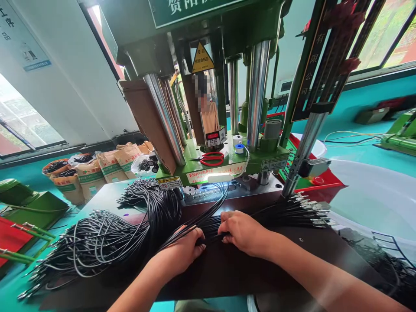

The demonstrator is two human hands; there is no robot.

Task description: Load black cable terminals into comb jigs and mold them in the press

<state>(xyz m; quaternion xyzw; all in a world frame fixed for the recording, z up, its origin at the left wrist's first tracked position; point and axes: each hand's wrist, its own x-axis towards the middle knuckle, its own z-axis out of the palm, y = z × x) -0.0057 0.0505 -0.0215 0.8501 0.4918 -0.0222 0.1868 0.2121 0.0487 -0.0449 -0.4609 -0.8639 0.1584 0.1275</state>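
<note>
Many thin black cables [162, 208] lie bundled across the dark work table. My left hand [185, 246] is closed, fingers curled, with several cables running over and through it. My right hand [242, 230] is closed too, its fingertips gripping cables in the bundle just right of my left hand. Some cables rise between my hands to the lit mold [211, 193] of the green press [191, 173]. Metal-tipped cable ends [313, 210] fan out to the right of my right hand. What exactly lies under my curled fingers is hidden.
Looped cables with metal ends [94, 242] cover the table's left side. Red-handled scissors [211, 158] rest on the press ledge. A metal post [303, 151] stands at the right, before a white tub [373, 190]. Paper sacks [89, 175] stand on the floor behind.
</note>
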